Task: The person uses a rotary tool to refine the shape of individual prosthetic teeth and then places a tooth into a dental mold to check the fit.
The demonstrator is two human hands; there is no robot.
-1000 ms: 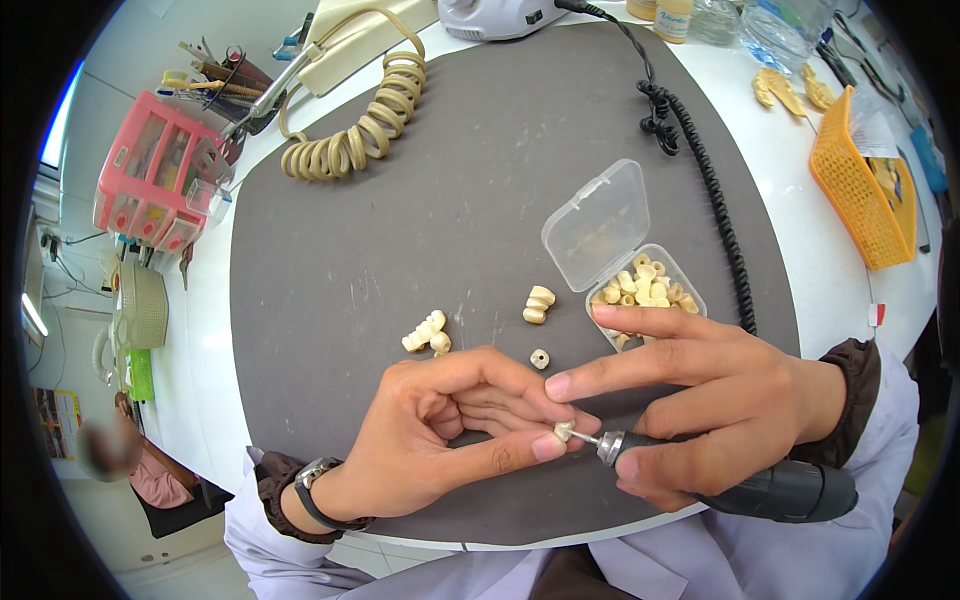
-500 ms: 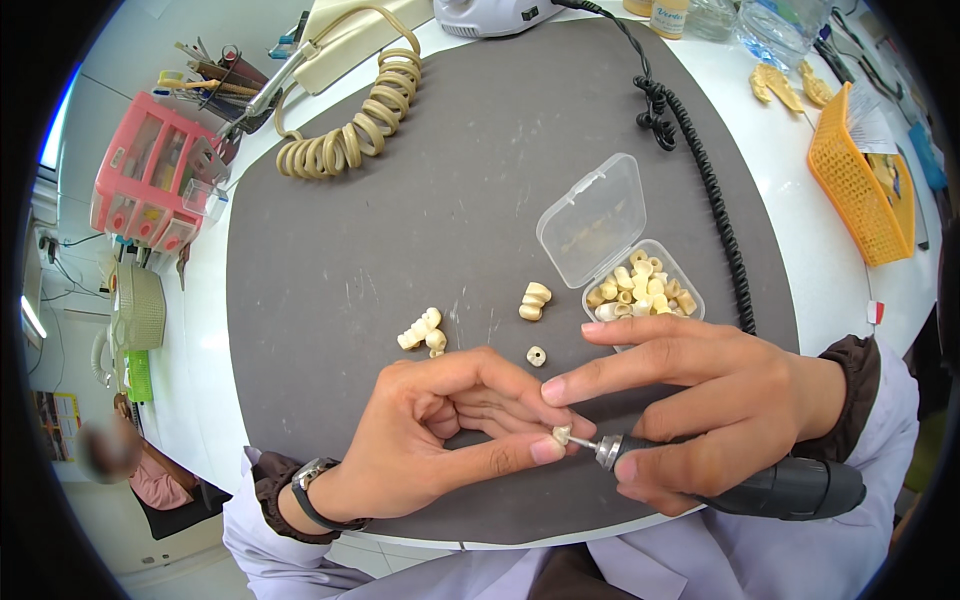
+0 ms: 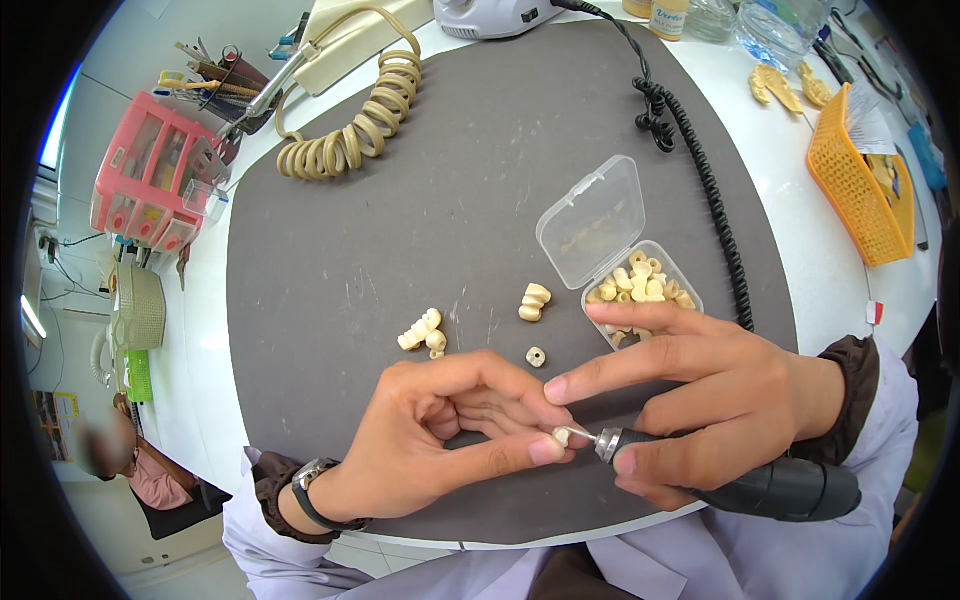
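Observation:
My left hand (image 3: 450, 430) pinches a small cream tooth-like piece (image 3: 562, 437) between thumb and fingertips. My right hand (image 3: 730, 400) grips a black rotary handpiece (image 3: 800, 492), whose thin bit meets that piece; my middle fingertip rests by my left fingers, and my index finger stretches over the near edge of an open clear plastic box (image 3: 676, 262) of cream pieces. Its lid (image 3: 592, 220) stands tilted back. On the grey mat (image 3: 330, 250) lie a cream cluster (image 3: 421, 330), a stacked piece (image 3: 533, 302) and a single holed piece (image 3: 536, 357).
A black coiled cord (image 3: 715, 210), a beige coiled hose (image 3: 335, 150) and a white machine (image 3: 495, 15) lie beyond my hands. A pink drawer box (image 3: 140, 160) stands left, an orange basket (image 3: 850, 170) right. A seated person (image 3: 160, 475) is at far left.
Both hands stay nearly in place, with small shifts of the piece and bit. My right index finger moves slightly over the box's edge. The view has shifted slightly.

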